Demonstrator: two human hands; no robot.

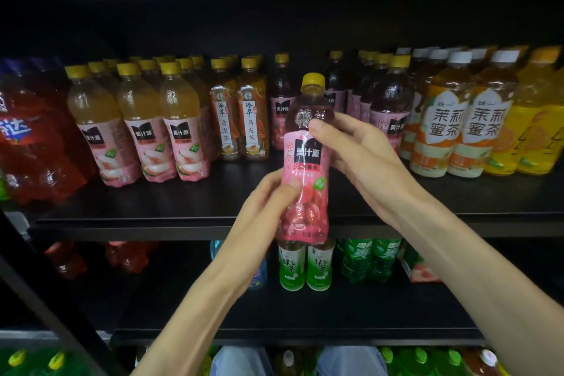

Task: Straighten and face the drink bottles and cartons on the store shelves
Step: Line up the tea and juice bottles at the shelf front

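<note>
**Pink bottle held off the shelf, both hands on it**

Nearest, left hand [268, 195] wrapped round the lower label of the pink bottle [306, 168], thumb across the front. Right hand [351, 146] pinching the upper label, grip closed on it. Upright, yellow cap up, label facing out, in front of the shelf edge [152, 227]. Behind, rows of peach bottles [183, 131], oolong tea bottles [241, 119], jasmine tea bottles [457, 128].

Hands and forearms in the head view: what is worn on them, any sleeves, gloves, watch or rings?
Both are bare. The left hand and right hand show no gloves and no rings on the fingers that are visible. Both forearms are uncovered as far as the bottom edge of the picture, with no sleeve, watch or wristband in view.
</note>
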